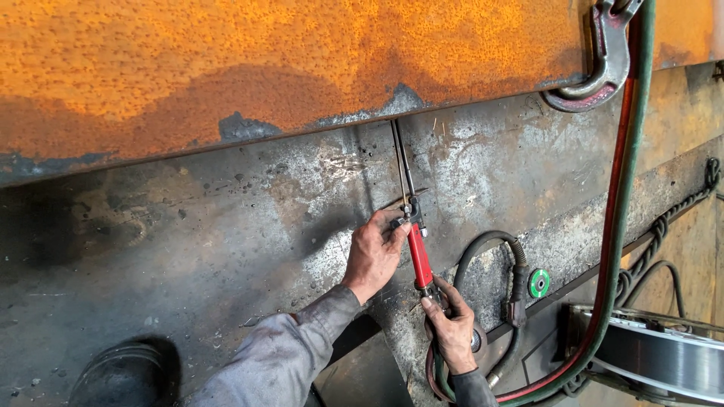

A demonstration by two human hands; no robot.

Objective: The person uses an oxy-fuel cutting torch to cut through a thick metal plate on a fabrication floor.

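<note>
A dark boot (124, 371) stands on the steel plate (188, 226) at far left. The left hand (375, 250) pinches the valve end of a red-handled cutting torch (418, 256); the right hand (451, 330) grips its lower end, beside the red and green hoses (618, 226)

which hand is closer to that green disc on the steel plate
Right. The right hand grips the base of the red torch, just left of the green disc; the left hand is farther left.
</note>
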